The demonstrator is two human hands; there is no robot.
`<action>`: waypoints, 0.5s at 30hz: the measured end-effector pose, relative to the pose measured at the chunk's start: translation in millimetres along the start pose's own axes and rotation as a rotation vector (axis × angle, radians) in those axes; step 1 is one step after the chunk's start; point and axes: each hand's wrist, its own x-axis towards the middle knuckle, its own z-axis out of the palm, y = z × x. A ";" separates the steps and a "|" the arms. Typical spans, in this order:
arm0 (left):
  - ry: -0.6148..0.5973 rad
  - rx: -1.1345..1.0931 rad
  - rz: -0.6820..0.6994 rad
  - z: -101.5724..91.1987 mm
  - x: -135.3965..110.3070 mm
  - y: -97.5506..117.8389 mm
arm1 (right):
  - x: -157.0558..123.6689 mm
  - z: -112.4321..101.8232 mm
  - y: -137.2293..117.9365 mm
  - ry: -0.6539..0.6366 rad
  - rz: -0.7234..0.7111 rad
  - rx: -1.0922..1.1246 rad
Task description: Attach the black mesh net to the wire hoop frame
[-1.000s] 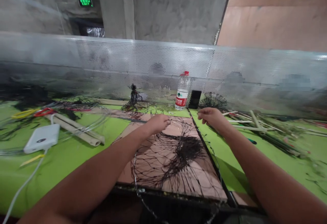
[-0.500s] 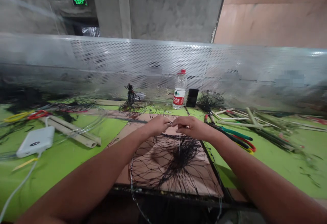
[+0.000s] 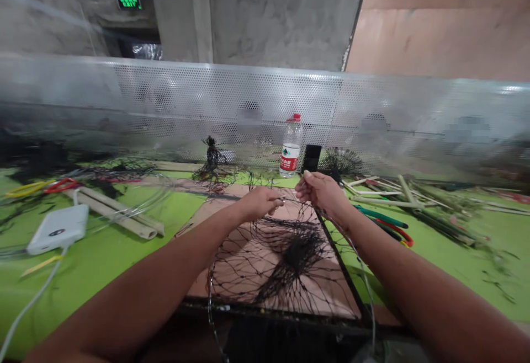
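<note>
Black knotted netting (image 3: 296,255) lies spread over a pinkish-brown board (image 3: 244,261), bunched densely right of the middle. Above the board's far part, my left hand (image 3: 260,204) is closed, thumb against fingers, on a thin wire at the net's edge. My right hand (image 3: 321,191) is a short way to the right, its fingers pinched on the same wire with net strands hanging below. One length of wire (image 3: 210,302) drops over the front edge at left; another piece of wire (image 3: 366,283) hangs beside my right forearm.
A water bottle (image 3: 290,150) and a dark phone-like slab (image 3: 312,159) stand near the perforated metal screen (image 3: 199,92). On the green table are a white power bank (image 3: 58,229), bamboo pieces (image 3: 118,211), red scissors (image 3: 62,185), pliers-like handles (image 3: 385,217) and plant stems (image 3: 447,225) at right.
My hands were together at the wire; now my right hand has moved right and up, leaving a gap. The wire on the right has swung outward past my forearm.
</note>
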 end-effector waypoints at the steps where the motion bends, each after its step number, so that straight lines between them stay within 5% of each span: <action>1: -0.006 0.021 0.022 0.6 0.0 0.7 | 0.9 0.2 -1.0 0.022 0.036 0.028; 9: -0.045 0.488 0.135 4.9 -1.3 8.7 | -0.8 7.2 -2.7 0.055 0.062 0.088; 15: -0.077 0.615 0.136 1.0 -6.9 19.3 | 2.6 9.6 0.5 0.113 0.137 0.117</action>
